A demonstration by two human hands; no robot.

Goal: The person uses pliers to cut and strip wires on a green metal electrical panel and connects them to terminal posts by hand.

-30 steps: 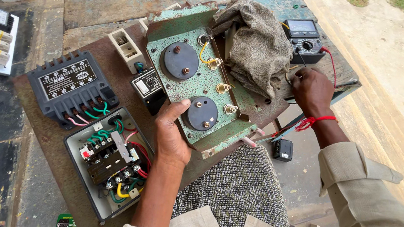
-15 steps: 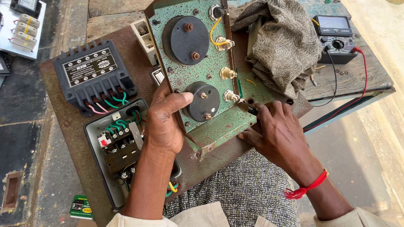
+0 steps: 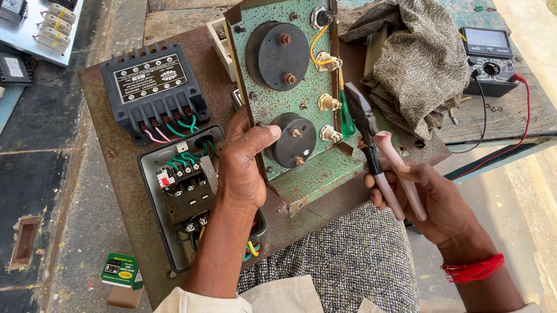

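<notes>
Left hand (image 3: 246,157) gripping green panel (image 3: 284,102); right hand (image 3: 427,198) clasping pliers (image 3: 377,152), nose toward terminals at 10 o'clock.

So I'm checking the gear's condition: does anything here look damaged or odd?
Yes. The green panel in the left hand is rusty with flaking paint, and the open box beside it shows bare wiring.

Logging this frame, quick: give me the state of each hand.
Left hand: closed on the edge of the green panel, thumb on its lower round meter.
Right hand: closed on the pink-handled pliers.
</notes>
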